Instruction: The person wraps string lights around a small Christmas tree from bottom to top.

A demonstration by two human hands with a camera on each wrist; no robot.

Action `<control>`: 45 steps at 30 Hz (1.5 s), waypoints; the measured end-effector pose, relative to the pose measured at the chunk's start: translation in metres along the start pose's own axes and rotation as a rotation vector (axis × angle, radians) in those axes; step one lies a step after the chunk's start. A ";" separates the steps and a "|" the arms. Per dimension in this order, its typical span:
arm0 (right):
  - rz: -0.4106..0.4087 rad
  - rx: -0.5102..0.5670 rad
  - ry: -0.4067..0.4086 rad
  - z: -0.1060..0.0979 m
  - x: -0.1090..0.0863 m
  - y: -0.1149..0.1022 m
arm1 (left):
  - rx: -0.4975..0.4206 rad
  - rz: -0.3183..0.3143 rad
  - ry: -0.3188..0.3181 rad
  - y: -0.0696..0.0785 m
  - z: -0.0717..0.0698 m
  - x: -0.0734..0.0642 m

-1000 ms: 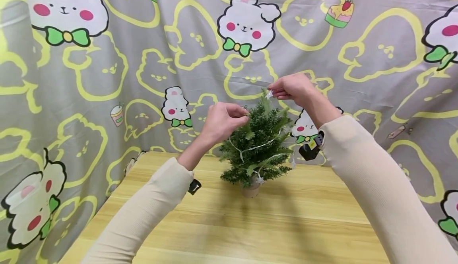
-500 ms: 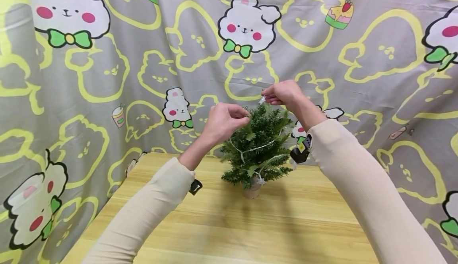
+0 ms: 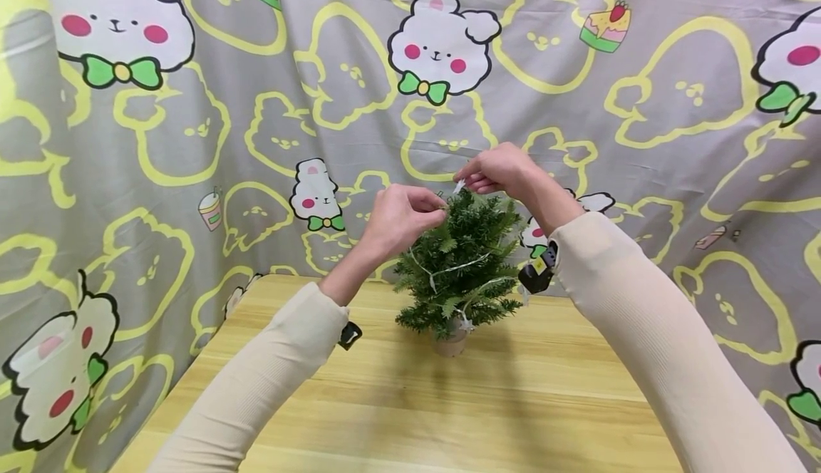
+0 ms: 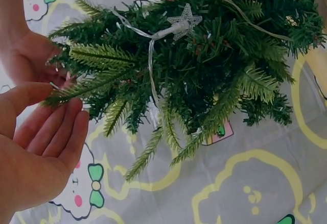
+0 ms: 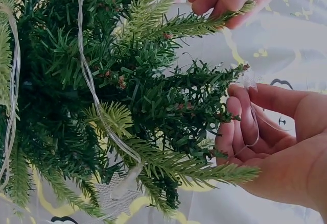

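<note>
A small artificial Christmas tree (image 3: pixel 471 241) stands upright in a pale pot (image 3: pixel 450 346), wound with a clear string of star lights (image 5: pixel 91 83). At its upper left, my left hand (image 3: pixel 403 215) pinches the tip of a light green branch (image 4: pixel 94 83) between thumb and forefinger. My right hand (image 3: pixel 503 168) is at the treetop and holds a clear star light (image 3: pixel 459 186) by its fingertips. In the right wrist view, thin wire runs across the fingers of that hand. Another star light (image 4: pixel 184 22) hangs on the tree's side, and one more (image 3: pixel 465 323) near the pot.
The tree is toward the back of a light wooden table (image 3: pixel 333 402). Close behind it hangs a grey curtain (image 3: pixel 365 145) printed with rabbits and yellow outlines, which also runs along the left side. Black wrist cameras (image 3: pixel 539 270) sit at both cuffs.
My right hand has moved left and slightly down with the star light, from right of the treetop to over it. My left hand keeps its place on the branch.
</note>
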State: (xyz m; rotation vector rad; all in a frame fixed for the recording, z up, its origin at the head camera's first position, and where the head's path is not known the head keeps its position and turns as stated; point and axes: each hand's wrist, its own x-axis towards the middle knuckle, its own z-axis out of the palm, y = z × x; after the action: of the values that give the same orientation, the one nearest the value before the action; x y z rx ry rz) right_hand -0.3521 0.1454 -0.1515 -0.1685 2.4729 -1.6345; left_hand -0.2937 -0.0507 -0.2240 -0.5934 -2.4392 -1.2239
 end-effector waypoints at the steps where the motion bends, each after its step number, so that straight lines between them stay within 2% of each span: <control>1: 0.001 -0.011 -0.013 0.000 -0.001 0.000 | -0.001 0.000 -0.001 0.000 0.000 0.000; 6: -0.015 -0.103 -0.045 0.001 -0.006 -0.001 | -0.004 0.002 -0.004 0.000 0.000 0.001; 12: -0.064 -0.258 -0.025 0.000 -0.012 0.001 | 0.006 0.001 0.000 0.000 -0.001 0.000; 18: -0.113 -0.343 0.022 -0.002 -0.020 0.000 | 0.006 -0.018 -0.004 0.001 -0.001 -0.001; 24: -0.135 -0.365 0.049 -0.009 -0.029 -0.001 | 0.005 -0.020 0.000 0.002 0.000 0.000; 37: -0.121 -0.346 0.071 -0.028 -0.040 0.005 | -0.001 -0.018 -0.005 0.001 0.000 0.000; 45: -0.143 -0.383 0.061 -0.023 -0.038 0.014 | -0.002 -0.012 -0.006 0.002 0.000 0.000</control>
State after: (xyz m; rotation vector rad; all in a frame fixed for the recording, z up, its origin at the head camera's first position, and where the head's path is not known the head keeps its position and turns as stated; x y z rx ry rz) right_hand -0.3197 0.1783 -0.1523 -0.3554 2.8570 -1.2085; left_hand -0.2929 -0.0497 -0.2223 -0.5840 -2.4498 -1.2314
